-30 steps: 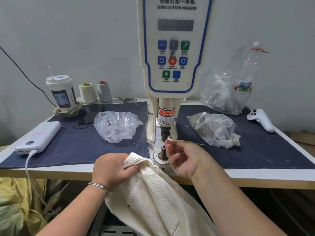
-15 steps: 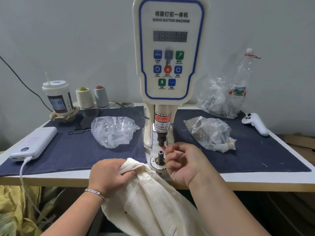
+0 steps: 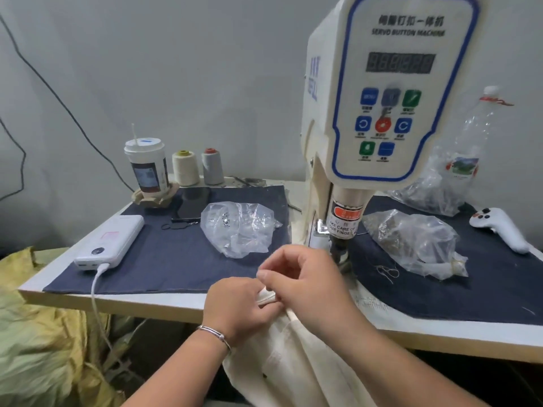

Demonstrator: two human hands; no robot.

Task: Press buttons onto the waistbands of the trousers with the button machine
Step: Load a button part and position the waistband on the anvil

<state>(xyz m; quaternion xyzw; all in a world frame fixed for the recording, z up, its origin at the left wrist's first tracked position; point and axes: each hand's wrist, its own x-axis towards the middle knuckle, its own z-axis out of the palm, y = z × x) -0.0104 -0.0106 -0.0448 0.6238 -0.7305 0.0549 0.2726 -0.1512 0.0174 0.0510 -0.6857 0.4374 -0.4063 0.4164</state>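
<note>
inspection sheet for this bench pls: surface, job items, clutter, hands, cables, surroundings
Surface: table, navy cloth on top.
Job items: button machine; cream trousers hang off the front edge.
Clutter: cup, two spools, phone, two bags, bottle, controller.
Hands: left hand and right hand both grip the trousers' edge.
Cables: white lead from power bank; black wires on wall.
Surroundings: yellow sack lower left.
</note>
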